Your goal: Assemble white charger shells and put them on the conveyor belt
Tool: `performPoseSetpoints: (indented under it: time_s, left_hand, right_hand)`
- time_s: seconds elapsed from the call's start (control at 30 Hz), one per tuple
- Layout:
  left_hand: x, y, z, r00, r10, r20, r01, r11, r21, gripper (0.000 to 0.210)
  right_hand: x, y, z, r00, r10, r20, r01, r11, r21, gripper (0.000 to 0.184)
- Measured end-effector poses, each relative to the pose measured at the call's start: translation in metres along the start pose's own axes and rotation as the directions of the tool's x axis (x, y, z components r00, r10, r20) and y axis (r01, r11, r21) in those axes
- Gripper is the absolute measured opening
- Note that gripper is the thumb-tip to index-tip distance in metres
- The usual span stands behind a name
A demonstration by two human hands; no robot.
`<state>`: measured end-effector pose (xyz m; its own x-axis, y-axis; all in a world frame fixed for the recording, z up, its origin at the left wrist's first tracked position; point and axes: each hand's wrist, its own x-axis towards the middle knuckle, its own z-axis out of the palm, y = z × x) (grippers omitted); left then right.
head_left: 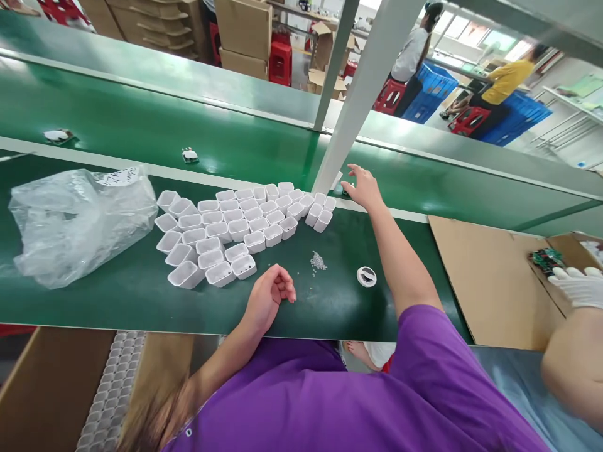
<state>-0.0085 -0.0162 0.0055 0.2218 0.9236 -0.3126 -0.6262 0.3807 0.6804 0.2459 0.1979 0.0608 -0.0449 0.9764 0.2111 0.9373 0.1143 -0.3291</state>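
Observation:
My left hand (270, 294) rests at the front of the green table, its fingers loosely curled in with nothing visible in them. It is nearest to the small translucent white plastic cups (215, 231), grouped in uneven rows; a few in front have dark dots inside. My right hand (365, 188) is stretched out over the table's far edge, thumb and fingers apart. Close by its fingertips is a small circuit board (347, 188), partly hidden. Between my arms lie a heap of tiny clear pieces (318, 260) and a round white disc with a black mark (366, 276).
A clear plastic bag (80, 220) sits at left. Boards with white parts (190, 155) lie on the green belt beyond. A metal post (348, 113) rises beside my right hand. At right, a gloved hand (579, 285) is by a cardboard box (499, 282). Two people sit behind.

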Motion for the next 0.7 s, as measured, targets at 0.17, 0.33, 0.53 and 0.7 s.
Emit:
performPoseSetpoints:
  time_s: [0.17, 0.33, 0.53, 0.7]
  left_hand:
    - [-0.004, 0.006, -0.001, 0.993, 0.121, -0.002, -0.119, 0.977, -0.175, 0.047]
    - [-0.012, 0.011, 0.000, 0.958, 0.284, 0.044, -0.276, 0.951, -0.138, 0.053]
    - [-0.018, 0.047, -0.028, 0.612, 0.774, 0.164, -0.684, 0.413, 0.601, 0.031]
    - [-0.017, 0.082, -0.054, 0.549, 0.665, 0.507, -0.347, -0.370, 0.862, 0.011]
  right_hand:
    - [-0.118, -0.022, -0.007, 0.932, -0.361, 0.025, 0.346, 0.908, 0.237, 0.014]
    - [-0.218, -0.054, 0.018, 0.866, -0.483, 0.129, 0.429, 0.850, 0.305, 0.016]
    - [-0.241, -0.068, 0.033, 0.870, -0.491, 0.050, 0.487, 0.870, 0.074, 0.024]
    - [-0.241, -0.077, 0.025, 0.817, -0.550, 0.171, 0.574, 0.804, -0.158, 0.025]
